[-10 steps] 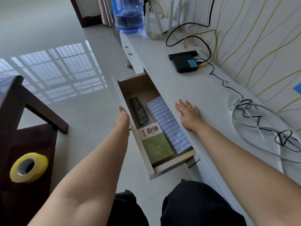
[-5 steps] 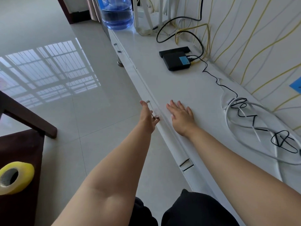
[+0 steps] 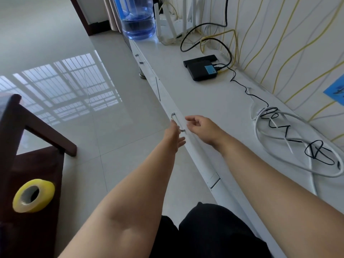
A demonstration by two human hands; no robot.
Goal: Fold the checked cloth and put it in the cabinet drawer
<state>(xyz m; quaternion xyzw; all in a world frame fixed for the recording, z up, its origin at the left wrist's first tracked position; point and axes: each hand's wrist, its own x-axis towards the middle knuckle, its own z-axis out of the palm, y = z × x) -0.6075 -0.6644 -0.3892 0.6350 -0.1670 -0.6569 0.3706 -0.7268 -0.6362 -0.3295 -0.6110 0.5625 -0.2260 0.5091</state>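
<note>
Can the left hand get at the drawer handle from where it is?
Probably yes: the left hand is open right beside the handle, with nothing between them; the right hand is over the cabinet top, clear of it.

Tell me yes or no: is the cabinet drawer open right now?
No, the drawer sits flush with the cabinet front, and the left hand is open beside its handle.

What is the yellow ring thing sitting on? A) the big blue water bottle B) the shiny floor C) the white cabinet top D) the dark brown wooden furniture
D: the yellow tape roll lies on the dark brown wooden furniture at the left of the view, apart from the white cabinet top, where the black box and cables sit.
</note>
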